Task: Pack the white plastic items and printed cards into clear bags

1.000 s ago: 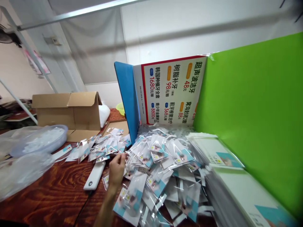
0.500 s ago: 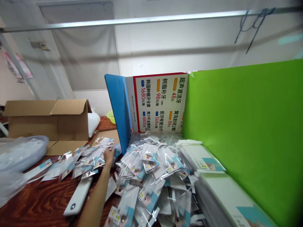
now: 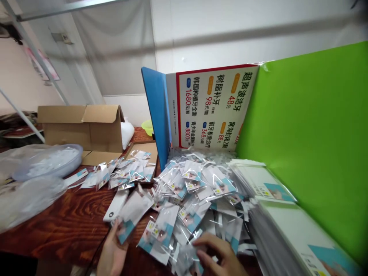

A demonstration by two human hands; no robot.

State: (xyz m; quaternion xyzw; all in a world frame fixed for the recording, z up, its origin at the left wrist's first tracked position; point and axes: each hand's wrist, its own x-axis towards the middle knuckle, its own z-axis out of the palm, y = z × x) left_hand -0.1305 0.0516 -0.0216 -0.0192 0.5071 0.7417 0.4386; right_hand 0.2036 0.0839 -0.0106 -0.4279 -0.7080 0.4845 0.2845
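Observation:
My left hand point(image 3: 112, 253) is at the bottom edge, fingers closed on a clear plastic packet point(image 3: 130, 213) with a white and teal card inside, held tilted above the wooden table point(image 3: 66, 222). My right hand point(image 3: 221, 257) rests low on the big heap of similar packets point(image 3: 195, 191), fingers curled over a crumpled clear packet point(image 3: 186, 257). A white power bank point(image 3: 115, 205) lies just left of the held packet.
Stacks of printed cards point(image 3: 276, 207) run along the green divider point(image 3: 310, 130). A blue panel point(image 3: 156, 111) and a printed price board point(image 3: 214, 107) stand behind the heap. An open cardboard box point(image 3: 83, 128), a bowl point(image 3: 47, 161) and plastic bags point(image 3: 25, 199) lie left.
My left hand has pulled back from the far spread of packets toward me, now holding one packet. My right hand has come into view on the heap.

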